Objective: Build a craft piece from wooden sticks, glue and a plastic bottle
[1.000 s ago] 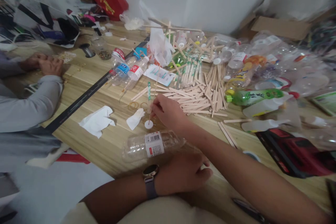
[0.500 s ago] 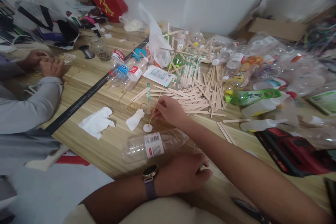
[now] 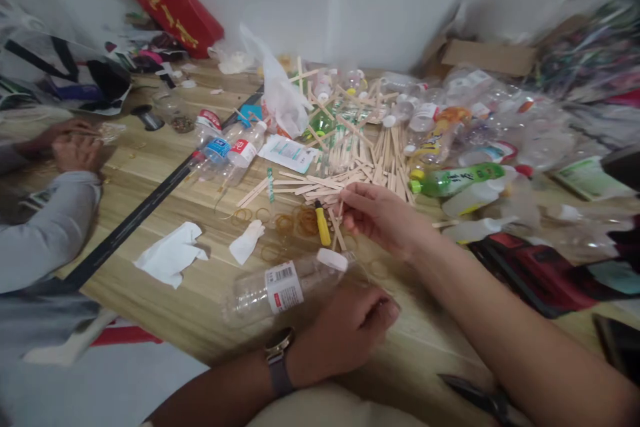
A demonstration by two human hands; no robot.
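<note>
My right hand (image 3: 383, 217) pinches a thin wooden skewer (image 3: 336, 240) between thumb and fingers. At the skewer's lower end is a white bottle cap (image 3: 333, 260), in front of the clear plastic bottle (image 3: 285, 287), which lies on its side. My left hand (image 3: 350, 327), with a watch on its wrist, is curled closed beside the bottle; what its fingers hold, if anything, is hidden. Just left of my right hand lies a yellow-handled tool (image 3: 323, 223), with rubber bands (image 3: 300, 219) around it.
Flat wooden sticks (image 3: 395, 160) lie heaped beyond my right hand. Many empty bottles (image 3: 465, 180) crowd the right side, near a red and black power tool (image 3: 525, 273). Crumpled tissue (image 3: 173, 253) lies at left. Another person's hands (image 3: 75, 143) work at the far left.
My right hand has moved right and towards me, lifting the skewer and cap off the tabletop to over the bottle. The yellow-handled tool has come into view. My left hand stays curled.
</note>
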